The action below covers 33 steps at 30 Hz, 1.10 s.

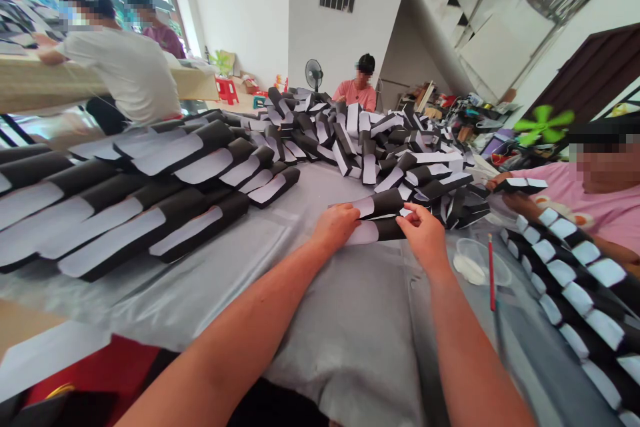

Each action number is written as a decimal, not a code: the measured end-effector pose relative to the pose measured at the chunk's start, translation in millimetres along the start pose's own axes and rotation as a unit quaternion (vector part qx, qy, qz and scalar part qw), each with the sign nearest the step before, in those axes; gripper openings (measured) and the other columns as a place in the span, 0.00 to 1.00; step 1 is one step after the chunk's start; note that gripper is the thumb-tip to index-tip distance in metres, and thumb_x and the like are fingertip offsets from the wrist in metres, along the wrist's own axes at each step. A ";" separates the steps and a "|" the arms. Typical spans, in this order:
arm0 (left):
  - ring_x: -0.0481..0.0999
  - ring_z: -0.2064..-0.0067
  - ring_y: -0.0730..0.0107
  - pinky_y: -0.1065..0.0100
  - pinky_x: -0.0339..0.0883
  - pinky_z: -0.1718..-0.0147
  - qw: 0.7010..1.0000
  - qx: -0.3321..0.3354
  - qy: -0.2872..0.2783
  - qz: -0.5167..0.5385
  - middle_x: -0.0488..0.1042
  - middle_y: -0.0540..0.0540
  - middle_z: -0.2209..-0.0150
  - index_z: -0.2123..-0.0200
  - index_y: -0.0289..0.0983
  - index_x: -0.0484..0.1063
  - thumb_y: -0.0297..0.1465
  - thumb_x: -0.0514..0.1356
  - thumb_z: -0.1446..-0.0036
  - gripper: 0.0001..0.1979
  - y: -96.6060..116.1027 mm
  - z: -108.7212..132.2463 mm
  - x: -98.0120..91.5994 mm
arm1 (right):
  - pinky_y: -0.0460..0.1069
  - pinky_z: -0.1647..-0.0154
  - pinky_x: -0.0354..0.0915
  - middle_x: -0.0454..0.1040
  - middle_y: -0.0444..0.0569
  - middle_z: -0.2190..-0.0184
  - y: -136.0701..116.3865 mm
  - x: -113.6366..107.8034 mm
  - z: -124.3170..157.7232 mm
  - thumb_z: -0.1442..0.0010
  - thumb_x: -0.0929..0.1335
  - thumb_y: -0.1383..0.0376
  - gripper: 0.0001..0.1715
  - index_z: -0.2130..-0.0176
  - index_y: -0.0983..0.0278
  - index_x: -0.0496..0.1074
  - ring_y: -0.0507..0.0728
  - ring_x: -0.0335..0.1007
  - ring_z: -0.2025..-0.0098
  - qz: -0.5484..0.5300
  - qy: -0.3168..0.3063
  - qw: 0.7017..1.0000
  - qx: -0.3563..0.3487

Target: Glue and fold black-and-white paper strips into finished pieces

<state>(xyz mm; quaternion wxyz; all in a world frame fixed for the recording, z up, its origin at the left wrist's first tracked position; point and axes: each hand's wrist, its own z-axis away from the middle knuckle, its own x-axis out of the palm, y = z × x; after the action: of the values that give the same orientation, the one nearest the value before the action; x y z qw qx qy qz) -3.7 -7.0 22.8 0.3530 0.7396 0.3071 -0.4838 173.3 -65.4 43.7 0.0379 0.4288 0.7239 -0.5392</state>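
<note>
Where a grey plastic sheet (345,340) covers the long table (200,293), a loose heap of black-and-white card tubes (370,147) rises ahead; just in front of it, the left hand (336,225) and right hand (423,235) pinch a curved black-and-white card piece (379,217) from either side, holding it just above the sheet.

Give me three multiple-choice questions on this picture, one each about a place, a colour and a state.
1. Where does the red pencil lie? A) on the floor B) beside a clear tub C) on the stairs
2. What colour are the fan blades at right? A) red B) white C) green
3. How is the black-and-white strip? A) held in both hands B) hanging on the wall C) lying on the floor

1 B: it lies by the tub.
2 C: the blades show green.
3 A: the left hand and right hand grasp it.
</note>
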 end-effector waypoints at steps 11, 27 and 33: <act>0.73 0.56 0.65 0.68 0.63 0.58 1.000 0.005 -0.007 -0.015 0.75 0.46 0.61 0.65 0.39 0.75 0.33 0.56 0.39 0.09 0.2 -0.2 -0.9 | 0.52 0.65 0.63 0.74 0.47 0.75 2.7 -1.2 -1.9 0.57 0.68 0.60 0.10 0.72 0.63 0.72 0.56 0.68 0.70 0.000 -0.003 1.000 0.017; 0.75 0.57 0.63 0.67 0.64 0.60 1.000 0.021 -0.006 -0.014 0.76 0.44 0.61 0.64 0.38 0.75 0.33 0.55 0.40 0.09 -0.7 0.1 1.1 | 0.52 0.64 0.62 0.71 0.43 0.76 0.2 -0.6 0.1 0.56 0.67 0.60 0.22 0.59 0.64 0.73 0.55 0.66 0.71 -0.008 -0.014 0.999 0.040; 0.75 0.58 0.65 0.68 0.64 0.61 0.999 0.010 -0.041 -0.020 0.76 0.46 0.59 0.62 0.40 0.75 0.32 0.54 0.40 0.10 -1.1 -0.7 3.7 | 0.53 0.62 0.63 0.71 0.44 0.74 9.4 3.6 -1.4 0.55 0.66 0.60 0.27 0.54 0.65 0.72 0.56 0.66 0.70 -0.005 -0.021 1.000 0.015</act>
<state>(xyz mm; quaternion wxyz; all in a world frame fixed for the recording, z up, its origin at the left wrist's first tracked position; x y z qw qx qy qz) -3.0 -5.4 19.3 0.3481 0.7164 0.3020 -0.5238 177.8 -61.7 35.4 0.0436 0.4141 0.7171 -0.5590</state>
